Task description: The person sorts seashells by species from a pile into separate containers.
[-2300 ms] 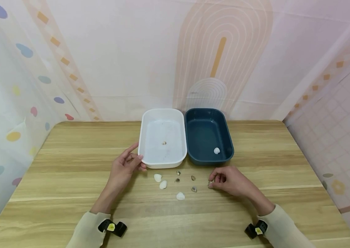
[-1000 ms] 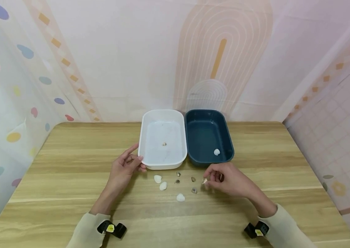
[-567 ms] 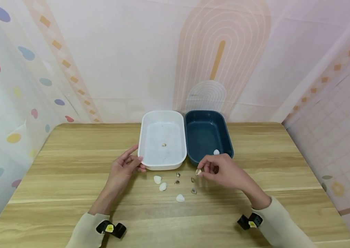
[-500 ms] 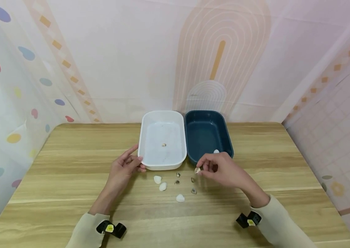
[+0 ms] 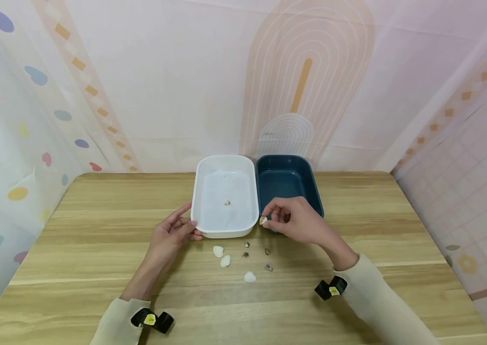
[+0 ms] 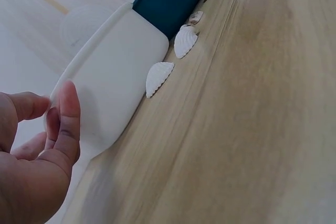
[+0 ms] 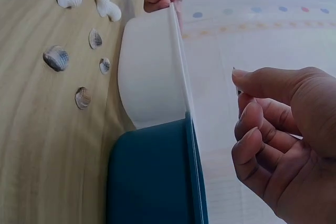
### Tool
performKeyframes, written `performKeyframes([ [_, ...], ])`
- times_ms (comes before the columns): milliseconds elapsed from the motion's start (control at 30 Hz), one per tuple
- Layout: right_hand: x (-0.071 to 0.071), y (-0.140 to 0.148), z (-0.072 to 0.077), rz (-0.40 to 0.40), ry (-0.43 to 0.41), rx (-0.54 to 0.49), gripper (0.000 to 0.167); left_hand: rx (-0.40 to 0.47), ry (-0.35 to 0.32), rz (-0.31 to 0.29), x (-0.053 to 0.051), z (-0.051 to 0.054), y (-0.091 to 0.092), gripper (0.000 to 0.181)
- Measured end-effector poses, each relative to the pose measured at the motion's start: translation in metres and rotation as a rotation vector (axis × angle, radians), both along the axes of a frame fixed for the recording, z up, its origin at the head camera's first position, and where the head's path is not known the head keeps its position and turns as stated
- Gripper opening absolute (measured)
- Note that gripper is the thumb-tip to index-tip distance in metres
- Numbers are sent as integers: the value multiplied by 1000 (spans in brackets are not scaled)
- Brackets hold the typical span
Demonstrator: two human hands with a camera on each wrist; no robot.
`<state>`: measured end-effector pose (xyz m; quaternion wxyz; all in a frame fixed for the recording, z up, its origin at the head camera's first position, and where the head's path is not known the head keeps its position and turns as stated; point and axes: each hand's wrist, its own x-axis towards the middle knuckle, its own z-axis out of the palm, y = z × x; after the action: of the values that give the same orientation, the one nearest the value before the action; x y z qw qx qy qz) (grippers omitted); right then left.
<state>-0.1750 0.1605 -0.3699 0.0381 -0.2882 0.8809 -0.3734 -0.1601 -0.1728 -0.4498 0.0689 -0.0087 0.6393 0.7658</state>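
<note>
1. The left hand [image 5: 172,233] has hold of the white tray [image 5: 225,184] at its near left corner, thumb at the rim and the other fingers down by the outer wall.
2. The right hand [image 5: 297,218] pinches a small pale shell [image 5: 263,220] between thumb and fingertip, a narrow grip, with the remaining fingers curled in towards the palm.
3. That shell is up at the near end of the trays, where the white one stands just beside the dark blue tray [image 5: 284,182]; I can't tell whether it touches a rim.
4. Both forearms come in from the near side in cream sleeves [image 5: 383,297], each wearing a black wrist camera [image 5: 323,290]. The right one slants inward, its hand hiding part of the blue tray.
5. The head view alone looks down into the white tray, where a tiny shell [image 5: 227,203] lies on the floor of it; the wrist views give the outer walls.
6. The right wrist view catches the pinched shell edge-on, a mere sliver, and brings out the ridges of four little dark shells [image 7: 56,58] on the wooden table [image 5: 243,318].
7. The left wrist view shows three white shells [image 6: 159,78] low and close, ribs and ragged edges plain.
</note>
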Motion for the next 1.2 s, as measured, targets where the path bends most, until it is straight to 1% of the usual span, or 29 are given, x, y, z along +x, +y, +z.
performKeyframes([
  [200,-13,-5,1,-11,8,-13,10,-3,24,-16,-1,-1,1,64],
  [467,-27,-14,2,-38,-12,0,10,1,23,-16,-1,0,2,64],
  [767,-43,-26,-1,-36,-10,17,7,-7,13,-20,-2,0,0,65],
  [1067,-52,-35,-7,-58,-58,27,8,-46,-2,-25,-1,-3,2,63],
  [1200,-56,-41,-11,-56,-66,32,9,-44,11,-25,1,-4,0,63],
])
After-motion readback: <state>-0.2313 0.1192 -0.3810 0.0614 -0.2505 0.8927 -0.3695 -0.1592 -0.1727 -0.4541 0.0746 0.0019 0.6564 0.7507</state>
